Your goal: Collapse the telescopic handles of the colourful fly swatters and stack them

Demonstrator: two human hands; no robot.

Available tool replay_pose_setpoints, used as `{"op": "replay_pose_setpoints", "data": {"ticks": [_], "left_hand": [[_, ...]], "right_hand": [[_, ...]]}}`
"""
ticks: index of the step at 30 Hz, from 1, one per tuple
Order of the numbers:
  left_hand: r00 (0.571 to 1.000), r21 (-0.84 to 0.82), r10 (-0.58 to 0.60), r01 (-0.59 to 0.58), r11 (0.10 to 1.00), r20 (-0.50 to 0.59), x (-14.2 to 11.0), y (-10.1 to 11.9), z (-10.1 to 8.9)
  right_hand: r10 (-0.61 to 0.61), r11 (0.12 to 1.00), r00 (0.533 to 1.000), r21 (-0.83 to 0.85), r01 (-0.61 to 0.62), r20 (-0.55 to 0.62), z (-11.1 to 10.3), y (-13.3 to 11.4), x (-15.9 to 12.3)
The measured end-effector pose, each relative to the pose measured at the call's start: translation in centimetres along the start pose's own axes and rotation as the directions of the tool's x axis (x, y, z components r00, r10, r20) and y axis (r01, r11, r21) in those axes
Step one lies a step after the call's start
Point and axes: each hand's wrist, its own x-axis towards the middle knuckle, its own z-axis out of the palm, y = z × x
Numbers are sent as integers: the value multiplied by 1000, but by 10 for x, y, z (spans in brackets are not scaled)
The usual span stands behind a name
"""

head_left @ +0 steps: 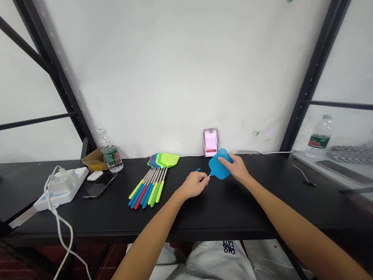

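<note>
My left hand pinches the thin shaft of a blue plastic fly swatter just below its mesh head. Its blue handle end shows beyond that hand. My right hand grips the edge of the mesh head, partly covering it. To the left of my hands, a fanned bundle of fly swatters lies on the black table, with green, blue and red handles and overlapping heads. My left hand is the nearer one to that bundle, but not touching it.
Behind the bundle stand a water bottle and a cardboard box. A smartphone and a white power strip with a white cable lie to the left. An upright pixelated screen stands at the wall. Black metal frame posts rise on both sides.
</note>
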Motion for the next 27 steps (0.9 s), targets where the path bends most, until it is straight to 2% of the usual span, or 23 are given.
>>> {"op": "replay_pose_setpoints", "data": {"ticks": [4,6,8,10,12,14,17,21,23,27], "left_hand": [[988,-360,-84,125,924,129,1,3,4],[982,-441,-80,148,885,169,1,4,6],[983,-431,-76,141,891,165,1,4,6],[993,-313,-61,90,946,99,1,4,5],[1000,-88,0,-1,996,-7,-1,5,3],[993,152,86,-73,986,-81,-3,7,2],[986,381,136,-89,920,-100,-6,8,1],[989,607,110,-28,794,-99,-7,9,5],[993,694,89,-14,720,-72,-8,10,8],[996,785,85,-72,616,24,-8,13,14]], "right_hand": [[-22,999,999,-47,21,-33,3,-3,-2],[-48,994,998,-99,43,-48,4,-5,-3],[-78,985,995,-162,65,-70,5,-7,-4],[-92,972,992,-223,72,-82,6,-7,-4],[-74,964,995,-259,54,-68,6,-7,-4],[-32,962,999,-273,20,-37,5,-6,-3],[40,947,999,-319,-38,1,4,-6,-2],[166,878,986,-461,-132,35,2,-8,0],[238,820,970,-545,-173,52,1,-8,1],[351,737,935,-631,-243,50,-1,-4,2]]}}
